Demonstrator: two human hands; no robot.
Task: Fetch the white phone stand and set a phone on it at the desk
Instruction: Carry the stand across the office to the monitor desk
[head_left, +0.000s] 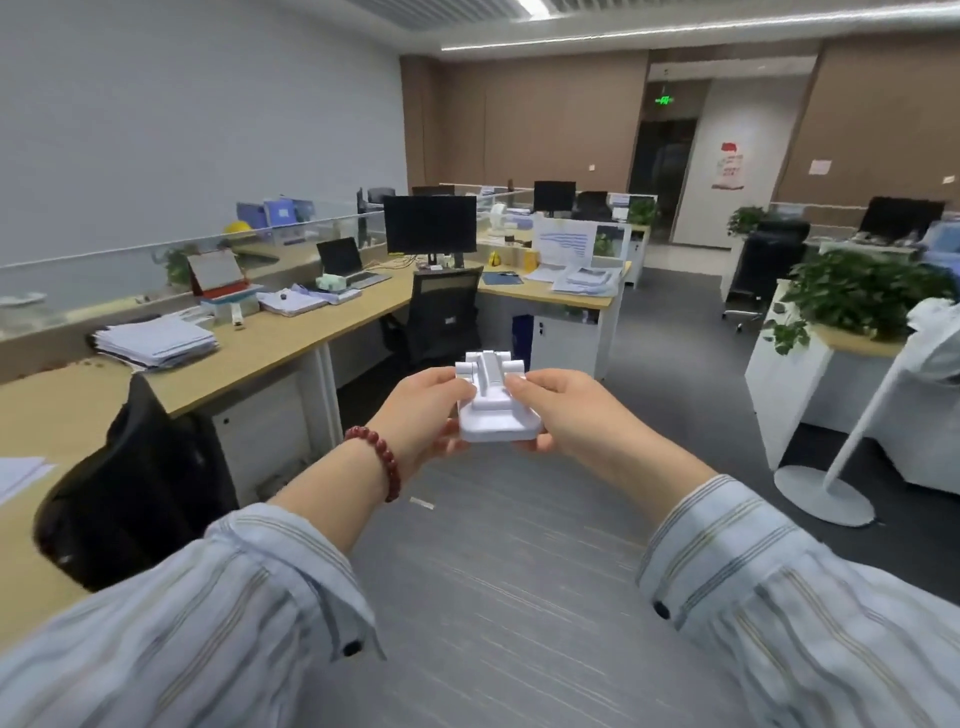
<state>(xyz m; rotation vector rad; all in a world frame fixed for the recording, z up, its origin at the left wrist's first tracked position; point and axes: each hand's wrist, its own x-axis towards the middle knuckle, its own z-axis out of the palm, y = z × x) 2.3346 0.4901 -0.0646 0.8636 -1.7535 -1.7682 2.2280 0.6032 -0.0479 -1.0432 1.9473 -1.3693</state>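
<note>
I hold the white phone stand (493, 402) in front of me at mid-frame, folded flat, above the grey carpet. My left hand (423, 415) grips its left side, thumb on top, a red bead bracelet on that wrist. My right hand (566, 410) grips its right side, thumb pressed on the upper part. No phone is visible. The long wooden desk (291, 338) runs along the left.
A black office chair (130, 483) stands close at the left, another (444, 317) at the desk further on. Paper stacks (156, 343), a laptop (348, 262) and a monitor (430, 224) sit on the desk. A white floor-stand base (823, 493) and planter cabinet (810, 374) stand on the right.
</note>
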